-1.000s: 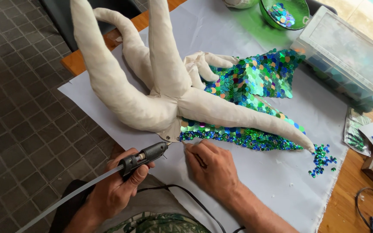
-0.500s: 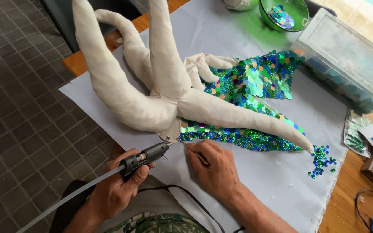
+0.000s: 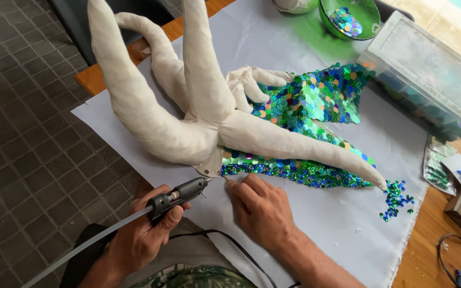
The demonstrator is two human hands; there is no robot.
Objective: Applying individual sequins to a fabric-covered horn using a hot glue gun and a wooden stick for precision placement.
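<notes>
A stuffed cream fabric figure [image 3: 188, 117] with long limbs lies on a grey sheet [image 3: 342, 229]. Part of it is covered in green and blue sequins [image 3: 316, 101]. My left hand [image 3: 145, 234] grips a black glue gun [image 3: 180, 193] with a clear glue stick trailing behind; its nozzle points at the figure's lower edge. My right hand [image 3: 262, 210] rests just right of the nozzle, fingertips pinched at the sequin strip's left end [image 3: 230, 170]; whether a sequin is held is hidden.
Loose sequins [image 3: 396, 197] lie in a pile right of the figure's tip. A green bowl of sequins [image 3: 348, 16] and a clear plastic box [image 3: 428, 74] stand at the back right. Sequin packets [image 3: 449, 170] lie on the wooden table. A black cord [image 3: 252, 250] crosses my lap.
My right hand has shifted slightly forward toward the sequin edge; the thin stick-like thing seen under its fingers earlier is no longer visible. The glue gun has barely moved.
</notes>
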